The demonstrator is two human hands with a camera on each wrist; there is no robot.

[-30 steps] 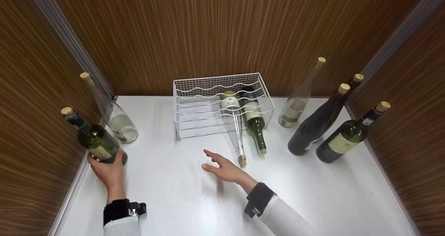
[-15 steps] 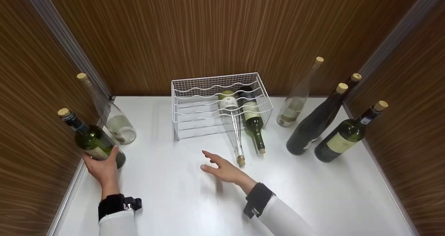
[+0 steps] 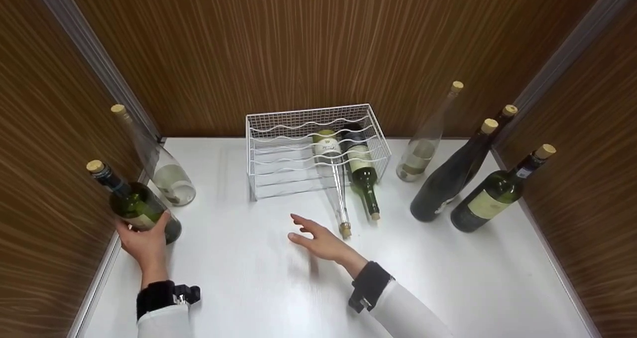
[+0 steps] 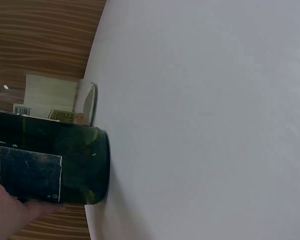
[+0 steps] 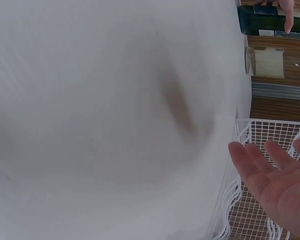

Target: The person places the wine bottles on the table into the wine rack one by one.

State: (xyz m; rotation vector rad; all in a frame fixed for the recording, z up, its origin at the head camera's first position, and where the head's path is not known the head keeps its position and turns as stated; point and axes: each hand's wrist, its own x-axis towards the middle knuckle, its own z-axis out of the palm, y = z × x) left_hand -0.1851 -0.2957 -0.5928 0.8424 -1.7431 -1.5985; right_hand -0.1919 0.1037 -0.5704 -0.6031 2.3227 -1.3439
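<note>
At the left of the head view, my left hand (image 3: 145,243) grips a corked green wine bottle (image 3: 144,203) round its lower body. The bottle is upright, and the left wrist view shows its base (image 4: 102,167) at the white table surface; whether it touches cannot be told. My right hand (image 3: 318,238) hovers over the middle of the table with fingers extended, holding nothing. Nearest to it is a clear bottle (image 3: 337,178) lying in the white wire rack (image 3: 283,169), its corked neck toward me. Beside that one lies a green wine bottle (image 3: 366,178), also neck outward.
A clear corked bottle (image 3: 171,173) stands just behind the gripped one, by the left wall. To the right of the rack stand a clear bottle (image 3: 423,151), dark bottles (image 3: 445,183) and a green bottle (image 3: 487,203). Wood-grain panels (image 3: 239,44) enclose the table (image 3: 239,278).
My left hand and the green bottle have shifted slightly left and toward me in the head view, which itself moved a little. The right hand stays nearly still.
</note>
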